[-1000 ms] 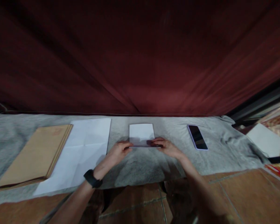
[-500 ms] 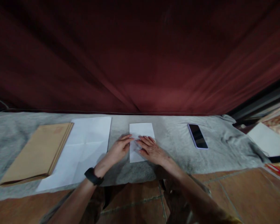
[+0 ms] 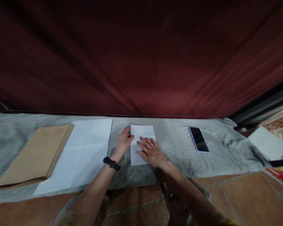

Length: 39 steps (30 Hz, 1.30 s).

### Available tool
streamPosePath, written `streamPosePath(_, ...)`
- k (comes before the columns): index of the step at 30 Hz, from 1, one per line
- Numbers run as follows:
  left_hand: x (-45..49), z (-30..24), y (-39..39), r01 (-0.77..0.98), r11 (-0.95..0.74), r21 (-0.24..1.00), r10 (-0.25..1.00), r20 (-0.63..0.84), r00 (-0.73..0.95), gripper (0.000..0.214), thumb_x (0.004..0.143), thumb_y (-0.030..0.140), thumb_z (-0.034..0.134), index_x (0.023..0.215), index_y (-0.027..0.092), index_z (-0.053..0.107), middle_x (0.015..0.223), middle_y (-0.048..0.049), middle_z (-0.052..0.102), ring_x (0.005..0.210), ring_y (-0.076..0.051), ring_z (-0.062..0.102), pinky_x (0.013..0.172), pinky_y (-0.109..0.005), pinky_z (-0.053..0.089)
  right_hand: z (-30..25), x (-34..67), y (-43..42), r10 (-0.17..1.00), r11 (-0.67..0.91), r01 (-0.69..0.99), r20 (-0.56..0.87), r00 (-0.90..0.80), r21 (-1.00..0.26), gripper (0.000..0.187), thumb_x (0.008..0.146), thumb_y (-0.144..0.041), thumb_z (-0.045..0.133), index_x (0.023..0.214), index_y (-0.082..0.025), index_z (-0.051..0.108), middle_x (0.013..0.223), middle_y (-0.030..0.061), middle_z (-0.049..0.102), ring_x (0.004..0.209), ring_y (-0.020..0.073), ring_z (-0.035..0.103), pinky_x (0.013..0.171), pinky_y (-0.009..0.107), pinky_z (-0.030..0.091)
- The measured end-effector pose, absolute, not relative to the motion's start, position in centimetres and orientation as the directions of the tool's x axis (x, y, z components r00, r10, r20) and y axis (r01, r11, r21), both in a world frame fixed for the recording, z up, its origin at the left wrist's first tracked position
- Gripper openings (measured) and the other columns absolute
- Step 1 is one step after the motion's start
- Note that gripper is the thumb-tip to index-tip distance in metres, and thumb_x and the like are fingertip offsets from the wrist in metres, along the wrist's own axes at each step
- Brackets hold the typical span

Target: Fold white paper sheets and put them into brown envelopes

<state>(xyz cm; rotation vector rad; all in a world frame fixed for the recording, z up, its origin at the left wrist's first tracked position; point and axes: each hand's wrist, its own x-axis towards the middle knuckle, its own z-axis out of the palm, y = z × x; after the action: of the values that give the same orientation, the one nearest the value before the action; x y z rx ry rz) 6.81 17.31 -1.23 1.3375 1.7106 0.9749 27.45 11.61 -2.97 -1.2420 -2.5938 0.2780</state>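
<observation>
A small white folded sheet of paper (image 3: 138,157) lies flat on the grey cloth in front of me. My right hand (image 3: 152,152) rests palm down on its right half, fingers spread. At the sheet's left edge, my left hand (image 3: 125,139) pinches the paper between thumb and fingers; a dark band circles that wrist. Further left lies a larger white sheet (image 3: 91,163) with crease lines, partly covered by a stack of brown envelopes (image 3: 35,153).
A phone (image 3: 199,139) in a purple case lies on the grey cloth (image 3: 174,135) to the right. Behind the cloth hangs a dark red curtain (image 3: 141,78). White paper (image 3: 267,142) sits at the far right. Tiled floor (image 3: 238,194) shows in front.
My left hand has moved from on top of the small sheet to its left edge, fingers now curled there. The right hand stays flat on the paper.
</observation>
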Motion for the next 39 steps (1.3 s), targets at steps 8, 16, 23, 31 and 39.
streamPosePath(8,5.5,0.4,15.3,-0.027,0.293,0.956,0.944,-0.294,-0.149,0.021,0.056,0.025,0.073,0.07,0.018,0.059,0.061,0.0056,0.06,0.057,-0.012,0.059,0.053,-0.024,0.052,-2.5,31.5,14.3,0.923,0.381,0.882,0.173,-0.345,-0.276,0.048,0.104,-0.036,0.047,0.15,-0.021,0.049,0.157,0.0117,0.046,0.149,0.0308,0.037,0.124,0.058,0.022)
streamPosePath(16,5.1,0.8,11.1,-0.417,0.368,0.831,0.86,-0.474,-0.187,0.032,0.053,0.014,0.08,0.074,0.019,0.056,0.066,0.0026,0.067,0.068,-0.016,0.071,0.078,-0.033,0.063,0.8,30.2,13.3,0.889,0.408,0.771,0.406,-0.213,-0.488,0.048,0.105,-0.032,0.036,0.148,-0.017,0.05,0.158,0.0129,0.044,0.149,0.0279,0.035,0.124,0.055,0.029)
streamPosePath(23,6.7,-0.6,7.6,-0.424,0.329,0.844,0.859,-0.454,-0.236,0.023,0.064,0.017,0.074,0.069,0.022,0.052,0.063,0.0041,0.064,0.067,-0.016,0.072,0.083,-0.038,0.064,0.5,26.1,10.5,0.912,0.407,0.83,0.215,-0.349,-0.381,0.039,0.102,-0.027,0.044,0.135,-0.017,0.064,0.146,0.0141,0.058,0.142,0.0302,0.046,0.125,0.058,0.021)
streamPosePath(31,8.2,-1.1,5.9,-0.526,0.273,0.805,0.841,-0.465,-0.276,0.028,0.064,0.018,0.078,0.069,0.021,0.05,0.064,0.0042,0.065,0.069,-0.016,0.073,0.083,-0.036,0.064,0.8,26.9,11.8,0.932,0.358,0.76,0.25,-0.261,-0.542,0.046,0.102,-0.022,0.041,0.145,-0.02,0.055,0.148,0.0106,0.057,0.138,0.0241,0.051,0.123,0.047,0.032)
streamPosePath(39,9.4,-0.7,5.0,-0.597,0.356,0.719,0.824,-0.543,-0.162,0.025,0.068,0.019,0.079,0.073,0.02,0.055,0.071,-0.002,0.072,0.073,-0.019,0.075,0.081,-0.036,0.064,-2.9,21.8,11.0,0.934,0.355,0.724,0.202,-0.293,-0.592,0.049,0.106,-0.034,0.037,0.151,-0.016,0.048,0.158,0.014,0.045,0.149,0.0273,0.038,0.122,0.05,0.033)
